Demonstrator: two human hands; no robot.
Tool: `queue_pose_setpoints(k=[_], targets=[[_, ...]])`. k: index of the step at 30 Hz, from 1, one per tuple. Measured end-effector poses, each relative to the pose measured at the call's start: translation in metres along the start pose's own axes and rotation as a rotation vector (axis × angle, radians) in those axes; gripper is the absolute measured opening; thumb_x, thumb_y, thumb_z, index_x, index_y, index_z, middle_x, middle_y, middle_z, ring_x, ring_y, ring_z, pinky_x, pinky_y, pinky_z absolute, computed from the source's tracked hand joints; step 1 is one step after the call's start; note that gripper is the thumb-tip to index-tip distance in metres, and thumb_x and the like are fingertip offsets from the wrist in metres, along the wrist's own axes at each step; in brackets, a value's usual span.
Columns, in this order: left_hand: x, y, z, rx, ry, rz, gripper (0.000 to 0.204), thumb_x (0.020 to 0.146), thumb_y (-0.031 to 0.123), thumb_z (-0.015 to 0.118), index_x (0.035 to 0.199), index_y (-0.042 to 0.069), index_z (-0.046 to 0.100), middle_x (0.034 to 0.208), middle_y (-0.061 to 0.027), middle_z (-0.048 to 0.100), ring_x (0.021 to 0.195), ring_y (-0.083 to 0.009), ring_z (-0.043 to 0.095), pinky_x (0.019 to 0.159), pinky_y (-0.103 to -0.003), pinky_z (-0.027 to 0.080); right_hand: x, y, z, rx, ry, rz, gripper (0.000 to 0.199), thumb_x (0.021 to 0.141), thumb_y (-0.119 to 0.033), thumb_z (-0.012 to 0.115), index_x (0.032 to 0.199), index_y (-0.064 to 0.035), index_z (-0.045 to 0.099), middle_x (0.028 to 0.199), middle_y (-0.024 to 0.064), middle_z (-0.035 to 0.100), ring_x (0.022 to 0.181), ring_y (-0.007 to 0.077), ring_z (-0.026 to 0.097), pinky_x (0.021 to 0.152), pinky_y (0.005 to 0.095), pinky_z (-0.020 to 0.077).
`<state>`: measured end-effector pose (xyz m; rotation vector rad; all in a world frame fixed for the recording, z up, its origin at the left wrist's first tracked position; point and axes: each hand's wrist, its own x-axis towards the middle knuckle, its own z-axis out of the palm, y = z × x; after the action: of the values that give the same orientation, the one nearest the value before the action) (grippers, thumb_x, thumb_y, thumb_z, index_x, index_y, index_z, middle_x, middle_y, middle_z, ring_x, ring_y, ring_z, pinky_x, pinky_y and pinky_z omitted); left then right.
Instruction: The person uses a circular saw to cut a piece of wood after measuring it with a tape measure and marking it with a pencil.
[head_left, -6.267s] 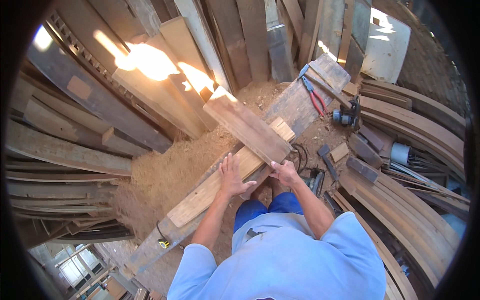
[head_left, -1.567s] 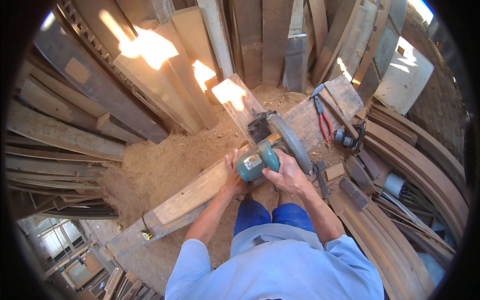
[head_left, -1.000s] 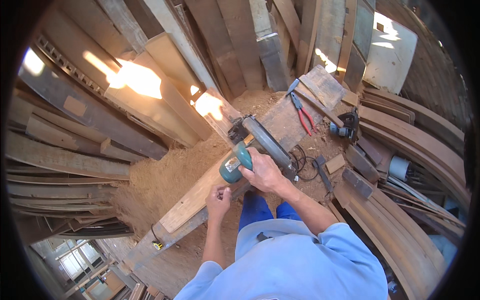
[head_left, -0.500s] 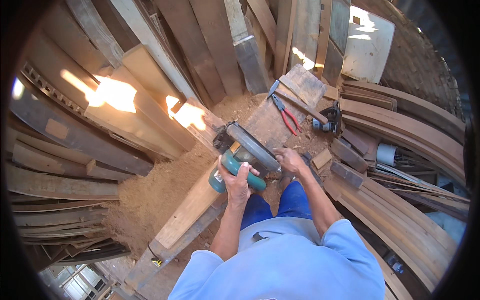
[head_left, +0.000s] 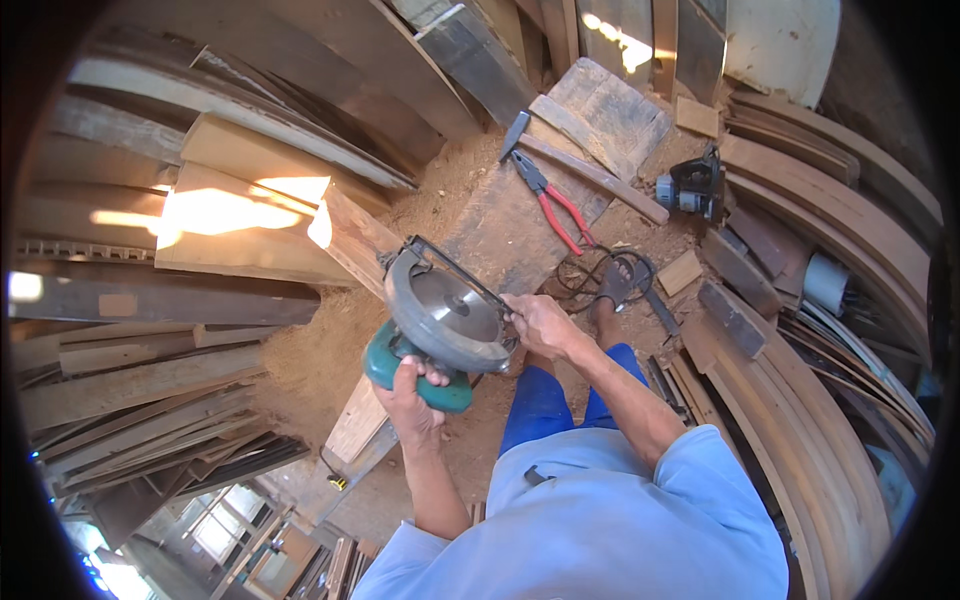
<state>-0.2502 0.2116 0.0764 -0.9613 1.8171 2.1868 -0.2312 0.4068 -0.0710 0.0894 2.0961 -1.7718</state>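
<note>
Lifted now, your green-handled circular saw with the round grey blade guard (head_left: 440,325) is tipped up off the long pale wooden plank (head_left: 357,420), blade face showing. Your left hand (head_left: 408,400) is wrapped tight around the green handle; your right hand (head_left: 537,322) pinches the guard's edge. Red-handled pliers (head_left: 555,205) lie on the worn board beyond.

Warm daylight — blown-out glare on left planks (head_left: 230,215), fisheye-bent edges.

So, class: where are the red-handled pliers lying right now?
In the head view the red-handled pliers lie right of centre on the worn wooden board, beyond the circular saw, with the black cable coiled just below their handles.
</note>
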Motion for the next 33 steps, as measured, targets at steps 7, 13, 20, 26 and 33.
queue_pose_setpoints(k=[7,13,20,26,33], targets=[[-0.007,-0.001,0.009,-0.007,0.07,-0.041,0.017,0.091,0.019,0.062,0.084,0.005,0.054,0.07,-0.0039,0.053,0.059,-0.018,0.056,0.055,-0.035,0.05,-0.03,0.037,-0.017,0.522,-0.108,0.244,0.03,0.098,-0.018,0.057,0.119,0.0024,0.065,0.09,0.0119,0.071,0.075,0.0213,0.066,0.07,0.0358,0.0538],[-0.014,-0.001,0.002,-0.011,0.159,-0.009,0.013,0.087,0.016,0.063,0.083,0.004,0.06,0.07,-0.0045,0.058,0.059,-0.0154,0.056,0.053,-0.031,0.051,-0.075,0.171,0.023,0.873,0.009,0.686,0.026,0.095,-0.014,0.054,0.111,0.0014,0.069,0.084,0.0086,0.071,0.066,0.0135,0.059,0.065,0.0297,0.0508],[-0.012,-0.007,-0.003,0.077,0.272,0.22,0.041,0.079,0.014,0.056,0.112,-0.011,0.063,0.102,-0.0216,0.071,0.093,-0.0322,0.071,0.086,-0.043,0.06,-0.069,0.29,0.094,0.494,0.136,0.72,0.028,0.093,-0.009,0.05,0.109,0.0046,0.067,0.083,0.0103,0.071,0.068,0.0154,0.063,0.068,0.0315,0.0528],[-0.034,0.002,-0.051,0.517,0.362,0.51,0.036,0.09,0.022,0.051,0.107,-0.007,0.065,0.097,-0.0177,0.072,0.087,-0.0251,0.071,0.078,-0.037,0.06,-0.033,0.249,0.036,0.539,0.076,0.676,0.028,0.096,-0.012,0.051,0.111,0.0067,0.066,0.086,0.0119,0.071,0.071,0.0153,0.063,0.069,0.0302,0.0515],[-0.023,-0.011,-0.015,0.469,0.658,0.504,0.041,0.097,0.029,0.046,0.113,-0.004,0.065,0.103,-0.0166,0.071,0.092,-0.0253,0.07,0.082,-0.039,0.058,-0.029,0.252,0.046,0.686,0.26,0.678,0.025,0.099,-0.013,0.05,0.109,0.0049,0.065,0.086,0.0086,0.068,0.07,0.0125,0.057,0.065,0.0289,0.0484]])
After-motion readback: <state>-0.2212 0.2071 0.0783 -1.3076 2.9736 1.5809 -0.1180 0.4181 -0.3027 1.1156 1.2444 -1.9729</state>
